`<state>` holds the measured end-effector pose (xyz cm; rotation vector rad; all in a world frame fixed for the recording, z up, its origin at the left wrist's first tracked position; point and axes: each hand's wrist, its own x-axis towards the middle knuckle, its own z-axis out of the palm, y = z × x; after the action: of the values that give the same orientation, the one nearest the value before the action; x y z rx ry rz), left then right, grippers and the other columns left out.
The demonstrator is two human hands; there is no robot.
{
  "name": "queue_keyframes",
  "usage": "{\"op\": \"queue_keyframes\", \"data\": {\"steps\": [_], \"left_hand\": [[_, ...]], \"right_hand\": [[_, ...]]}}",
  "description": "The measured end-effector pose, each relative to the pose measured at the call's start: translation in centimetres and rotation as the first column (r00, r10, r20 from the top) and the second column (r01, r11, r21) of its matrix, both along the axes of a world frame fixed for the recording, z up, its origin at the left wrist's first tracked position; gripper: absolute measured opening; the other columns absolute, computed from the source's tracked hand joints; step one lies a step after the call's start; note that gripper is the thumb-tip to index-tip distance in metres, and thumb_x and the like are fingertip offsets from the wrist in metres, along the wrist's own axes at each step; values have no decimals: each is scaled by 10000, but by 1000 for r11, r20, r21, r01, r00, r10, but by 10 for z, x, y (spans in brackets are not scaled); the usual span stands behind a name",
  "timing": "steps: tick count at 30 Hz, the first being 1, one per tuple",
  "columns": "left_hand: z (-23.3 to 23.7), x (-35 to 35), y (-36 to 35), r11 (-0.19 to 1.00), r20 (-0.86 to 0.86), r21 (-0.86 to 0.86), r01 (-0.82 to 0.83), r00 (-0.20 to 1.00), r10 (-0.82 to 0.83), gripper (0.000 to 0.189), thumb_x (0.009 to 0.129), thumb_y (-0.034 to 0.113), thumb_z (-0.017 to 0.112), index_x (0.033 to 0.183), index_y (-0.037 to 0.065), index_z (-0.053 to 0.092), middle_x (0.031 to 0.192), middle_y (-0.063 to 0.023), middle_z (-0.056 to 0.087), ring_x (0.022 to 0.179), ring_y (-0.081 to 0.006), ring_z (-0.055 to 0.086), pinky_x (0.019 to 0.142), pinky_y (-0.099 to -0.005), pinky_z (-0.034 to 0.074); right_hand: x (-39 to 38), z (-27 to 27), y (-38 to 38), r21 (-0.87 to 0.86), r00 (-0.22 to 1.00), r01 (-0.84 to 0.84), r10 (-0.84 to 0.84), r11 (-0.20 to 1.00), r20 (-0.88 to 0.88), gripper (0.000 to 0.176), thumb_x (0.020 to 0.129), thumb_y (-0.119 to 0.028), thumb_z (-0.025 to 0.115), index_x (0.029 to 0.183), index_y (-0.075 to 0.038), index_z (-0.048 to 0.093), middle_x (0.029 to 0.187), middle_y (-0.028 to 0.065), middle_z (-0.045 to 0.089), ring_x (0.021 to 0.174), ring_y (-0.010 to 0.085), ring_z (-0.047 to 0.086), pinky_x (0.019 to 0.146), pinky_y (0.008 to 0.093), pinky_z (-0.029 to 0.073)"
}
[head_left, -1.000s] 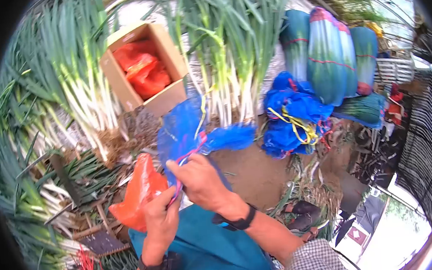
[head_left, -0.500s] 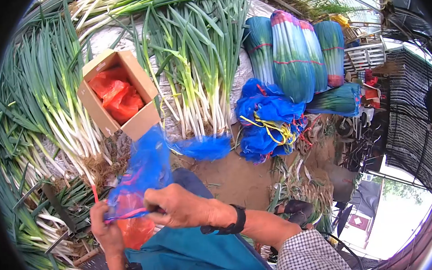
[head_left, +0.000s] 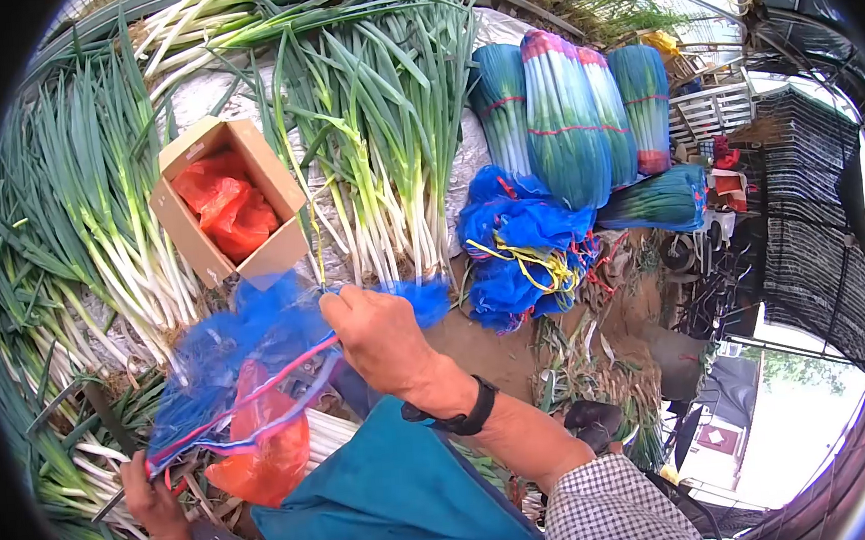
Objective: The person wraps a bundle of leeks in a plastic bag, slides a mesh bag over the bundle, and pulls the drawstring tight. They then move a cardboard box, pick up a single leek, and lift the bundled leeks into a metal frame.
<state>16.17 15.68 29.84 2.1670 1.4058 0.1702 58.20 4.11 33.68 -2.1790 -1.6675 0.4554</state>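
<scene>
Both hands, left (head_left: pixel 147 496) low and right (head_left: pixel 377 334) raised, stretch a blue mesh bag (head_left: pixel 238 359), fingers clenched on its rim.

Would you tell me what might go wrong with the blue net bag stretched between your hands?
The blue net bag is pulled taut between the left hand and right hand, so its thin mesh might tear or slip free. The orange bag behind it could snag in the mesh.

left hand (head_left: pixel 151 498) fisted low, arm stretched out; right hand (head_left: pixel 379 332) pinched closed, up and right of it, wrists well apart.
</scene>
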Motion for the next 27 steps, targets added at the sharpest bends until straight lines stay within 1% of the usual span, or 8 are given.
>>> {"op": "queue_keyframes", "data": {"steps": [6, 9, 13, 16, 21, 22, 23, 27], "left_hand": [[50, -10, 5, 942, 166, -132, -310, 930, 329, 368, 922, -40, 575, 1288, -81, 587, 1173, -233, 668, 1066, -358, 658, 979, -390, 479], [32, -44, 6, 993, -74, 116, 7, 997, 1, 377, 887, -56, 582, 1264, -71, 595, 1147, -243, 679, 1081, -379, 657, 941, -395, 497], [-30, -115, 0, 984, -515, -132, -122, 856, 37, 382, 835, -35, 584, 1216, -43, 597, 1059, -237, 683, 900, -434, 666, 806, -412, 518], [-62, -139, -36, 937, -180, -88, -339, 930, 320, 257, 937, 28, 529, 1169, -24, 627, 893, -118, 702, 760, -294, 680, 682, -362, 529], [-19, -84, -41, 171, 26, -927, -335, 395, 918, 401, 985, 110, 508, 1364, -19, 511, 1112, -134, 664, 961, -210, 681, 771, -325, 593], [-20, -82, -46, 221, 76, -923, -314, 415, 907, 377, 982, 91, 510, 1346, -11, 519, 1113, -129, 653, 961, -201, 647, 756, -307, 571], [-19, -80, -50, 270, 126, -918, -291, 432, 893, 355, 980, 71, 512, 1327, -3, 527, 1114, -124, 641, 961, -193, 613, 740, -288, 549], [-24, -82, -41, 76, 72, -997, -27, 109, 991, 101, 991, 90, 544, 1075, 64, 593, 832, -6, 626, 438, -14, 414, 411, -191, 384]], "right_hand": [[-26, -14, 8, -19, 998, -5, 3, 1000, -70, 146, 762, -17, 613, 883, -46, 535, 778, 152, 580, 716, 369, 627, 596, 461, 501], [-30, -27, 15, -32, 996, -9, 6, 999, -93, 133, 773, -38, 614, 886, -37, 545, 784, 174, 598, 742, 401, 628, 616, 477, 503], [5, -84, 12, -209, 985, 116, -139, 971, -99, 115, 797, -95, 623, 886, -25, 604, 796, 207, 644, 785, 435, 636, 651, 488, 508], [-6, -126, -15, -249, 945, 176, -235, 952, -229, 178, 842, -137, 633, 974, -22, 665, 776, 183, 668, 731, 339, 667, 630, 447, 514], [5, -133, -45, -654, 296, 391, -762, 647, -576, 154, 905, -116, 604, 992, -30, 698, 716, 21, 630, 589, 89, 578, 427, 290, 434], [23, -163, -77, -599, -452, 274, -449, 752, -770, 191, 936, -100, 521, 1023, -25, 673, 732, 77, 639, 548, 172, 610, 474, 305, 505], [7, -94, -23, -750, 39, 337, -805, 569, -592, 43, 941, -78, 582, 940, -77, 625, 667, -52, 470, 534, 63, 495, 425, 236, 411], [21, -112, -14, -651, -275, 402, -593, 644, -757, 119, 1004, -128, 554, 886, -128, 574, 702, -16, 551, 579, 104, 526, 581, 321, 473]]}}
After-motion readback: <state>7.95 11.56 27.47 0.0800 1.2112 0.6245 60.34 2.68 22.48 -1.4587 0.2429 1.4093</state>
